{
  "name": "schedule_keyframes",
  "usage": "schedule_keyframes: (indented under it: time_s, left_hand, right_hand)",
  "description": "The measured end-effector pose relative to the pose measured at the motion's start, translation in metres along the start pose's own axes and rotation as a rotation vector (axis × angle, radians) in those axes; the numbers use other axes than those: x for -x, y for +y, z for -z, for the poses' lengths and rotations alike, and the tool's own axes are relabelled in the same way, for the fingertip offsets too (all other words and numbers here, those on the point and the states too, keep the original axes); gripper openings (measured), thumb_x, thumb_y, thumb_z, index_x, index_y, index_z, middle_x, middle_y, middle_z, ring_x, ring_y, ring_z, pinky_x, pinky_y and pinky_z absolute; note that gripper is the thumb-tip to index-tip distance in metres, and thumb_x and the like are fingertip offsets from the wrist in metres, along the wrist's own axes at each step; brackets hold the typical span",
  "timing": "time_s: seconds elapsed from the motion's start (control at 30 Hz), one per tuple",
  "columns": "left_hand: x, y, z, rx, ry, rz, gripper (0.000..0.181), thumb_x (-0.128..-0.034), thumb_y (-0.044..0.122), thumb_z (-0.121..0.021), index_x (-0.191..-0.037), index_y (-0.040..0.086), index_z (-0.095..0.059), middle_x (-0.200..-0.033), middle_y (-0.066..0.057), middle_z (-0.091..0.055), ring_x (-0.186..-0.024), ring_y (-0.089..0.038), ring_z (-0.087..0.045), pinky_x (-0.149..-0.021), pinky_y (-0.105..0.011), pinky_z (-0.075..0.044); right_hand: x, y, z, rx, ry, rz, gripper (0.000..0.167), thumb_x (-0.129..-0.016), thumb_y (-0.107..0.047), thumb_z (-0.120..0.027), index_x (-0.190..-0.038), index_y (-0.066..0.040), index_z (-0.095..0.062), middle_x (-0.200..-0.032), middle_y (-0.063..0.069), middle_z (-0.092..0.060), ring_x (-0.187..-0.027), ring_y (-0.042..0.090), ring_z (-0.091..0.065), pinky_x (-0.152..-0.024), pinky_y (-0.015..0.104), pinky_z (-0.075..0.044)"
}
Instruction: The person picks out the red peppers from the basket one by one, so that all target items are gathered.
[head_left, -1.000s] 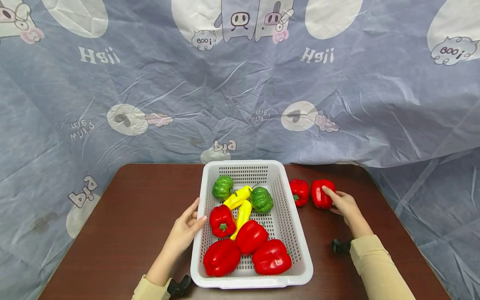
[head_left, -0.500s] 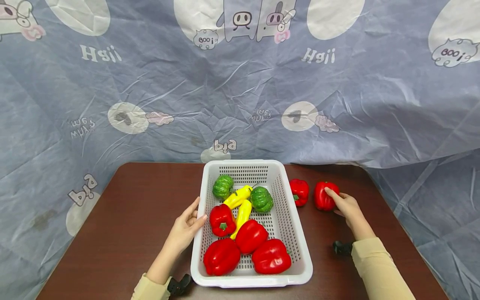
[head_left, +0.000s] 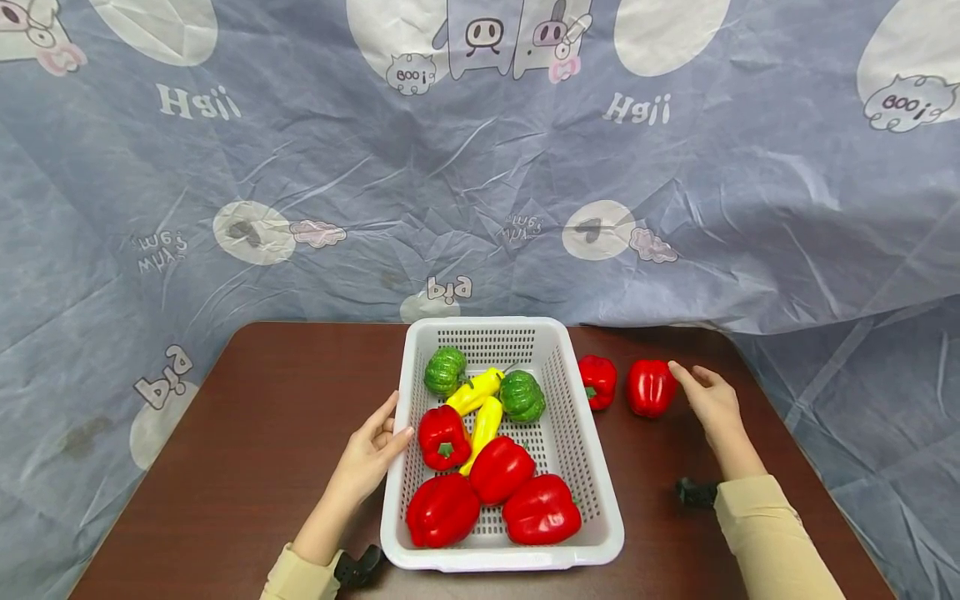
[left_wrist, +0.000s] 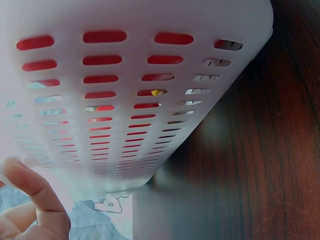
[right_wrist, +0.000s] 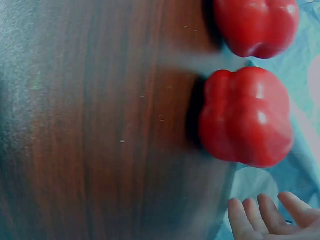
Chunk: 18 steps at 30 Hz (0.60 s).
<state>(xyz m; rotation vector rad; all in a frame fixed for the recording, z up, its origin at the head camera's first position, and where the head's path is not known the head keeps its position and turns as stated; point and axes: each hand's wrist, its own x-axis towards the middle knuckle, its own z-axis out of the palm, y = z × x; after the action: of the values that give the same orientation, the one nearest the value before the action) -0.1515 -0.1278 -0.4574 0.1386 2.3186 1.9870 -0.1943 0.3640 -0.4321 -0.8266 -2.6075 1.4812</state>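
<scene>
A white perforated plastic basket [head_left: 558, 467] stands mid-table in the head view. Inside lie several red bell peppers [head_left: 542, 510], two yellow peppers [head_left: 486, 423] and two ribbed green vegetables [head_left: 522, 397]. My left hand [head_left: 367, 454] holds the basket's left rim, thumb over the edge; the left wrist view shows its fingers [left_wrist: 37, 192] bent beside the wall. Right of the basket, a red bell pepper [head_left: 651, 388] sits on the table. My right hand [head_left: 712, 408] is just right of it; in the right wrist view its fingers [right_wrist: 267, 215] are spread, apart from the pepper, holding nothing.
Another red bell pepper [head_left: 597, 382] lies against the basket's right outer side. The dark brown wooden table [head_left: 247, 450] ends at a wrinkled printed blue-grey cloth [head_left: 450, 167] behind it. Black wrist devices [head_left: 696, 493] show at both sleeves.
My right hand first shifted the outer red bell pepper slightly right, then let go of it and drew away to the right. The left hand stays at the basket rim.
</scene>
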Motion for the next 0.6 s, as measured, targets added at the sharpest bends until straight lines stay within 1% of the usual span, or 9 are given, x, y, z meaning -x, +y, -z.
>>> schedule_keyframes:
  time_s: [0.07,0.17,0.27,0.37,0.4,0.47,0.53,0.6]
  left_hand:
    - [0.0,0.0,0.0,0.004,-0.002,-0.001,0.069,-0.0916,0.006,-0.068,-0.153,0.007,-0.036,-0.105,-0.019,-0.062,-0.082,-0.016,-0.068,-0.073,-0.023,-0.058]
    - [0.0,0.0,0.0,0.008,-0.004,0.0,0.069,-0.0916,0.006,-0.068,-0.153,0.007,-0.035,-0.105,-0.02,-0.062,-0.082,-0.016,-0.068,-0.074,-0.024,-0.058]
    - [0.0,0.0,0.0,0.011,-0.003,0.004,0.069,-0.0917,0.006,-0.068,-0.153,0.007,-0.035,-0.105,-0.02,-0.061,-0.082,-0.016,-0.068,-0.073,-0.025,-0.058]
    - [0.0,0.0,0.0,0.012,0.0,0.005,0.069,-0.0918,0.006,-0.067,-0.153,0.008,-0.036,-0.105,-0.02,-0.061,-0.082,-0.017,-0.068,-0.072,-0.024,-0.058]
    - [0.0,0.0,0.0,0.012,0.001,0.007,0.069,-0.0919,0.006,-0.067,-0.153,0.008,-0.036,-0.105,-0.02,-0.061,-0.082,-0.017,-0.068,-0.072,-0.024,-0.058]
    - [0.0,0.0,0.0,0.009,0.004,0.005,0.069,-0.0918,0.006,-0.068,-0.153,0.008,-0.036,-0.105,-0.02,-0.062,-0.082,-0.017,-0.068,-0.072,-0.023,-0.058]
    - [0.0,0.0,0.0,0.008,0.004,0.005,0.069,-0.0918,0.006,-0.068,-0.153,0.008,-0.036,-0.106,-0.021,-0.062,-0.083,-0.017,-0.068,-0.073,-0.023,-0.057]
    - [0.0,-0.001,0.0,0.003,0.006,0.005,0.068,-0.0918,0.005,-0.067,-0.153,0.009,-0.036,-0.106,-0.021,-0.062,-0.083,-0.017,-0.069,-0.072,-0.022,-0.057]
  right_hand:
    - [0.002,-0.005,0.002,-0.019,0.018,0.008,0.092,-0.093,-0.062,-0.048,-0.155,0.001,-0.02,-0.159,0.027,-0.023,-0.139,0.045,-0.036,-0.113,0.057,-0.031]
    - [0.008,-0.015,0.003,-0.062,0.032,0.037,0.09,-0.094,-0.06,-0.049,-0.156,-0.002,-0.021,-0.159,0.024,-0.025,-0.14,0.042,-0.037,-0.113,0.054,-0.033]
    - [0.015,-0.027,0.004,-0.096,0.033,0.093,0.087,-0.094,-0.058,-0.05,-0.156,-0.004,-0.022,-0.159,0.021,-0.027,-0.139,0.038,-0.039,-0.112,0.052,-0.035]
    - [0.022,-0.041,0.005,-0.105,0.027,0.149,0.085,-0.095,-0.058,-0.051,-0.156,-0.006,-0.023,-0.159,0.019,-0.029,-0.141,0.035,-0.037,-0.112,0.048,-0.038]
    - [0.025,-0.045,0.005,-0.109,0.024,0.166,0.085,-0.095,-0.058,-0.052,-0.156,-0.007,-0.024,-0.159,0.019,-0.03,-0.141,0.033,-0.037,-0.111,0.045,-0.039]
    - [0.03,-0.054,0.005,-0.12,0.018,0.202,0.082,-0.095,-0.056,-0.053,-0.156,-0.007,-0.027,-0.157,0.019,-0.033,-0.14,0.03,-0.039,-0.107,0.032,-0.045]
    - [0.035,-0.063,0.005,-0.13,0.001,0.239,0.081,-0.095,-0.055,-0.054,-0.155,-0.007,-0.028,-0.156,0.019,-0.035,-0.138,0.026,-0.042,-0.098,0.018,-0.047]
    - [0.041,-0.07,0.003,-0.151,-0.021,0.279,0.078,-0.096,-0.051,-0.055,-0.154,-0.006,-0.029,-0.155,0.02,-0.036,-0.133,0.019,-0.046,-0.088,0.009,-0.047]
